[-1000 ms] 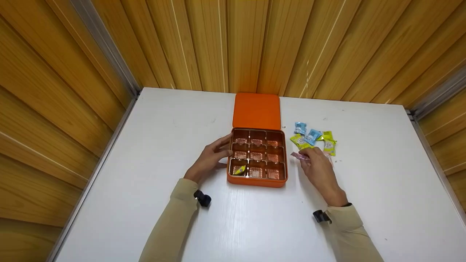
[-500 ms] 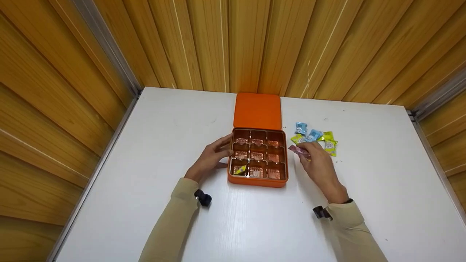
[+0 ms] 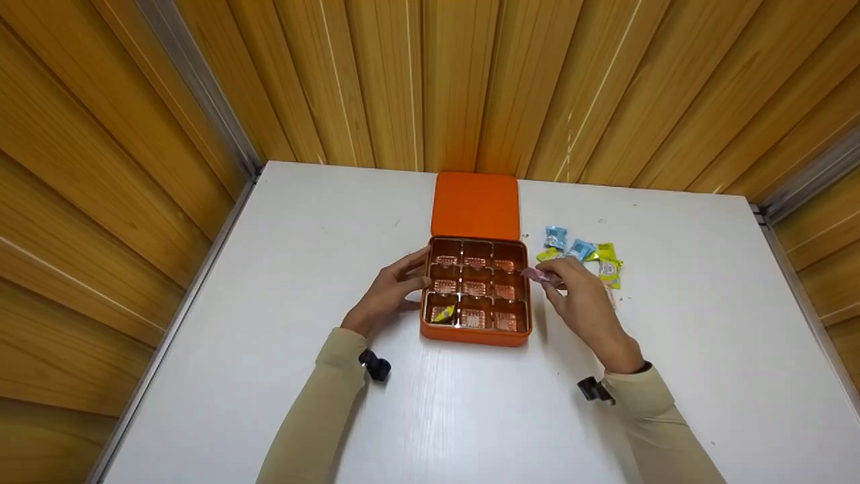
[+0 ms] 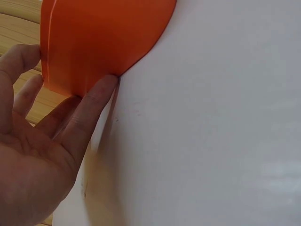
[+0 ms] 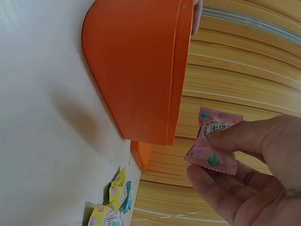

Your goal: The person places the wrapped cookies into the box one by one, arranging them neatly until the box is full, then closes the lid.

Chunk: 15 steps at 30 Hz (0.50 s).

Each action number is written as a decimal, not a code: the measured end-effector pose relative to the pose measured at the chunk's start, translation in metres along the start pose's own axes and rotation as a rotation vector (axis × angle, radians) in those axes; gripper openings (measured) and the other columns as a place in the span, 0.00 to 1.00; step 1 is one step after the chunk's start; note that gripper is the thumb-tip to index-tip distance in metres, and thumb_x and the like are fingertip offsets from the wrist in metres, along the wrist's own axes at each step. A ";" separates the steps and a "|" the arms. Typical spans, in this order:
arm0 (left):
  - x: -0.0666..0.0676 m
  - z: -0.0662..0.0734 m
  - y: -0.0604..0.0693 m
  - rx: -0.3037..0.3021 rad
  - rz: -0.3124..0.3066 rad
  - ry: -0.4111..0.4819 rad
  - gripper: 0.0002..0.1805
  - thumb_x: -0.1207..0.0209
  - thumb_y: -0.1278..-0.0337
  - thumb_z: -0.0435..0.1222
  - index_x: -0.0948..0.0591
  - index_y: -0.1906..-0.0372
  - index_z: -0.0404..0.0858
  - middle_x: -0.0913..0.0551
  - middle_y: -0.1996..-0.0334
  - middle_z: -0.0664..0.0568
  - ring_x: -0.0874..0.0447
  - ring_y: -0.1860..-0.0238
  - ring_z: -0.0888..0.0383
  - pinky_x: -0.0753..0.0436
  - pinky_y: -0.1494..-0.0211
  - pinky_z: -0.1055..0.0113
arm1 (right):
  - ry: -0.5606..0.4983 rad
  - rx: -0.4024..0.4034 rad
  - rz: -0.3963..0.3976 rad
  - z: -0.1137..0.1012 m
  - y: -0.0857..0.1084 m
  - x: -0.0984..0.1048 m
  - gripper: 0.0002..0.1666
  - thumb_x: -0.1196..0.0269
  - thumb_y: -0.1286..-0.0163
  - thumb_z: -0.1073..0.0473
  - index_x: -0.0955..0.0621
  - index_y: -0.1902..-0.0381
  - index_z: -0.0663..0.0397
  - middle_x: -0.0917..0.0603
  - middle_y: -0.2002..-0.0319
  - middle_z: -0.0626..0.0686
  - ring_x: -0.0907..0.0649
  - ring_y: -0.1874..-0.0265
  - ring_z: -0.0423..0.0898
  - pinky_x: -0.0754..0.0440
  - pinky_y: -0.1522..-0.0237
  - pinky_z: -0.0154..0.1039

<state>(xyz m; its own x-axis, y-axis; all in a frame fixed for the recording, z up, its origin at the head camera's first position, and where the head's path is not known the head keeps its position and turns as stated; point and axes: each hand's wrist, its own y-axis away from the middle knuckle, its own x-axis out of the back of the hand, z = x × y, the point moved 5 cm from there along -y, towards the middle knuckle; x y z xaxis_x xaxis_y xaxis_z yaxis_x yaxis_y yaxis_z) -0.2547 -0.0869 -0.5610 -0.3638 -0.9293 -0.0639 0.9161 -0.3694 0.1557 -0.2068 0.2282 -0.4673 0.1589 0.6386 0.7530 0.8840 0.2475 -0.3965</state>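
Note:
An orange tin box lies with its lid folded back, its inside split into a grid of copper-coloured compartments. One yellow-green wrapped candy sits in the near-left compartment. My left hand rests against the box's left side; in the left wrist view its fingers lie fairly straight along the orange wall. Between thumb and fingers my right hand pinches a pink wrapped candy, held just off the box's right edge. The right wrist view shows the candy raised above the table, apart from the box.
Right of the box lie blue candies and yellow-green candies in a loose group, partly behind my right hand. A pale pink wrapper edge shows beside that hand. Wood-slat walls stand behind the white table.
My right hand has lifted the pink candy from beside the pile and carried it left to the box's right edge. The left hand stays in place on the box.

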 end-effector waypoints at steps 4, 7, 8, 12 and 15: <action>0.000 0.000 0.000 -0.006 -0.009 0.006 0.37 0.38 0.24 0.33 0.34 0.17 0.53 0.31 0.23 0.43 0.21 0.32 0.41 0.12 0.47 0.44 | 0.017 0.049 -0.012 -0.005 -0.001 -0.002 0.18 0.27 0.37 0.77 0.15 0.51 0.61 0.15 0.56 0.57 0.13 0.58 0.53 0.10 0.56 0.48; 0.000 -0.001 0.000 -0.005 -0.009 -0.007 0.37 0.37 0.24 0.33 0.34 0.17 0.53 0.31 0.22 0.44 0.22 0.32 0.41 0.12 0.46 0.45 | 0.022 0.068 -0.023 -0.009 -0.002 -0.003 0.18 0.26 0.37 0.77 0.15 0.51 0.60 0.15 0.57 0.56 0.13 0.59 0.52 0.10 0.56 0.48; 0.001 -0.001 0.000 -0.002 -0.006 -0.012 0.37 0.37 0.24 0.34 0.33 0.17 0.54 0.31 0.22 0.44 0.22 0.32 0.41 0.12 0.46 0.45 | 0.019 0.074 -0.029 -0.010 -0.003 -0.003 0.18 0.26 0.37 0.77 0.15 0.52 0.60 0.15 0.57 0.56 0.13 0.59 0.52 0.10 0.56 0.48; 0.002 -0.002 0.000 0.006 0.004 -0.019 0.36 0.37 0.25 0.34 0.33 0.17 0.55 0.30 0.22 0.45 0.21 0.32 0.42 0.12 0.47 0.45 | -0.001 0.089 -0.063 -0.016 -0.005 -0.004 0.18 0.27 0.37 0.77 0.14 0.51 0.59 0.15 0.57 0.55 0.13 0.57 0.53 0.10 0.54 0.48; 0.002 -0.002 -0.001 0.007 0.003 -0.012 0.36 0.37 0.25 0.33 0.32 0.17 0.54 0.30 0.23 0.44 0.21 0.33 0.41 0.12 0.47 0.45 | -0.004 0.084 -0.096 -0.019 -0.007 -0.006 0.18 0.27 0.36 0.76 0.14 0.50 0.58 0.15 0.56 0.55 0.13 0.56 0.53 0.10 0.53 0.49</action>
<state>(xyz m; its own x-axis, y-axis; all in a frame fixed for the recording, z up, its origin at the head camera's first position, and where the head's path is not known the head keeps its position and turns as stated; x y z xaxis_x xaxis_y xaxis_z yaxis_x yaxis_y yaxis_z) -0.2559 -0.0884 -0.5629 -0.3627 -0.9305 -0.0519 0.9161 -0.3662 0.1632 -0.2056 0.2088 -0.4592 0.0730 0.6118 0.7877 0.8550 0.3681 -0.3652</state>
